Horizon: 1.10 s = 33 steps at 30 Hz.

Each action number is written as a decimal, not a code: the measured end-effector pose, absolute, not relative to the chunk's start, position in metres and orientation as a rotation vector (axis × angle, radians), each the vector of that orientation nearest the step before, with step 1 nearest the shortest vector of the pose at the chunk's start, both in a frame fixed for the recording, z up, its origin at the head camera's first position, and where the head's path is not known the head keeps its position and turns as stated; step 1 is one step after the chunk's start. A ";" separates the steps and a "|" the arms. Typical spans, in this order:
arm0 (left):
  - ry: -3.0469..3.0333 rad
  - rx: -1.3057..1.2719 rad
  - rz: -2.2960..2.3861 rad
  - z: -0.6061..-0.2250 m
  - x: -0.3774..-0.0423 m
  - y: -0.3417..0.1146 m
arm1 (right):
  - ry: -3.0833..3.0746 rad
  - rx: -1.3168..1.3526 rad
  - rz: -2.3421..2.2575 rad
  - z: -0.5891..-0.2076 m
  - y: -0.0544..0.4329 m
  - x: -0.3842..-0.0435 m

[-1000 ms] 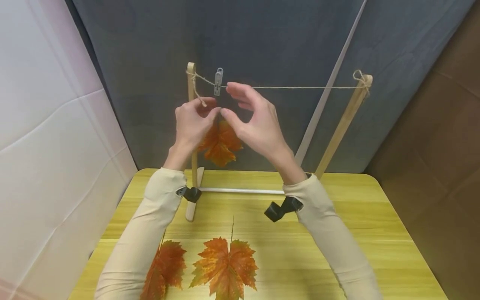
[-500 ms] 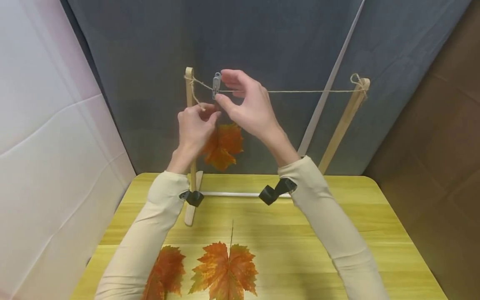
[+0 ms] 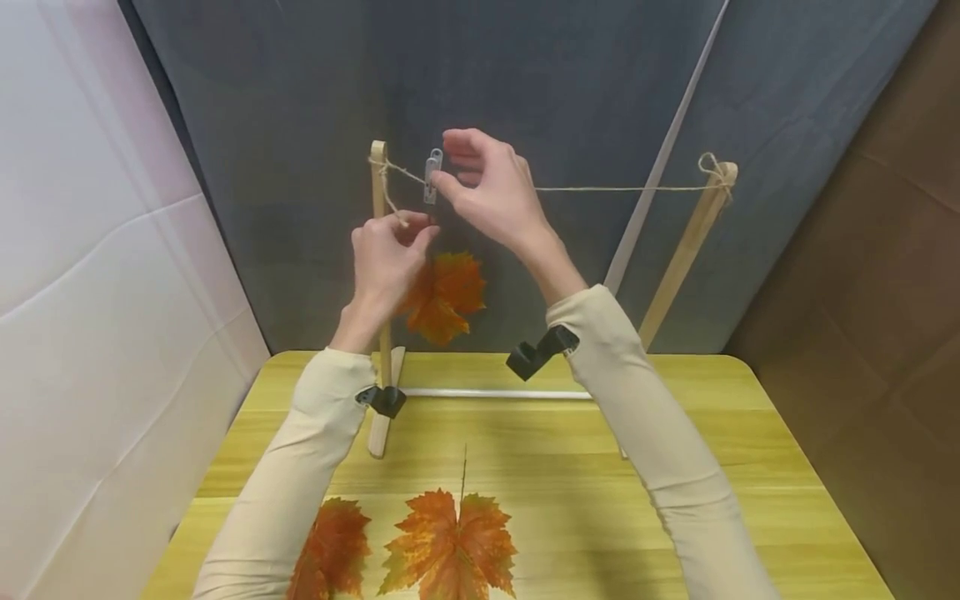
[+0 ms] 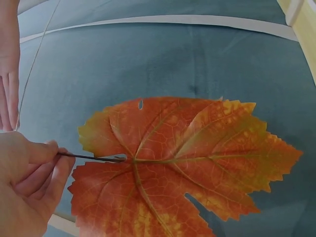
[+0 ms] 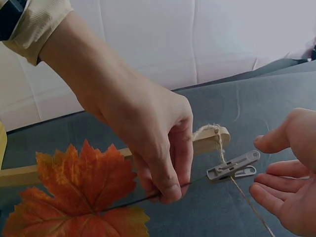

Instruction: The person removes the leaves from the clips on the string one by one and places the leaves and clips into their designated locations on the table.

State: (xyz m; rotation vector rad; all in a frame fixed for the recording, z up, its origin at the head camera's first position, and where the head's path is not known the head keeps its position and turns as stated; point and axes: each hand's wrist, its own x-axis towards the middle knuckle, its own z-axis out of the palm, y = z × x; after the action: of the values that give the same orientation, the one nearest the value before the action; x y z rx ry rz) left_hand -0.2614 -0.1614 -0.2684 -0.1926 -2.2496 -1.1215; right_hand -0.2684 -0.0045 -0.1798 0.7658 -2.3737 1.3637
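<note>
My left hand [image 3: 384, 257] pinches the thin dark stem [image 4: 91, 157] of an orange-red artificial maple leaf [image 4: 168, 163] between thumb and fingers. The leaf hangs below that hand in the head view. A grey clothespin [image 5: 233, 166] sits on the twine [image 3: 600, 189] near its left end, just above the left fingertips. In the right wrist view the stem's tip reaches the clothespin's lower end. My right hand [image 3: 495, 187] is beside the clothespin, its thumb and fingers spread around the handle end with a gap showing in the right wrist view.
Wooden posts, a left one [image 3: 378, 187] and a right one [image 3: 690, 250], hold the twine. A white bar [image 3: 487, 393] joins their feet. On the wooden table [image 3: 712, 500] lie two more leaves, one in the middle [image 3: 450, 546] and one [image 3: 333, 546] partly under the left sleeve.
My right hand has risen from beside the left fingertips to the clothespin. The left hand keeps its pinch on the stem, staying just below the clothespin. The view has tilted slightly upward.
</note>
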 end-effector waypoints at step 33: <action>-2.306 -0.264 -1.120 -0.258 -0.258 -0.164 | -2.333 0.601 1.246 -0.175 -0.015 -0.277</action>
State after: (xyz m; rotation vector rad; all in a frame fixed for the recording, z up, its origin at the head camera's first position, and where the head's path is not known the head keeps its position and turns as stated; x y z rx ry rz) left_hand -0.2577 -0.1640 -0.2582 -0.2640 -2.3057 -1.1200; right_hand -0.2766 -0.0145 -0.1751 0.6011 -2.3326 1.2458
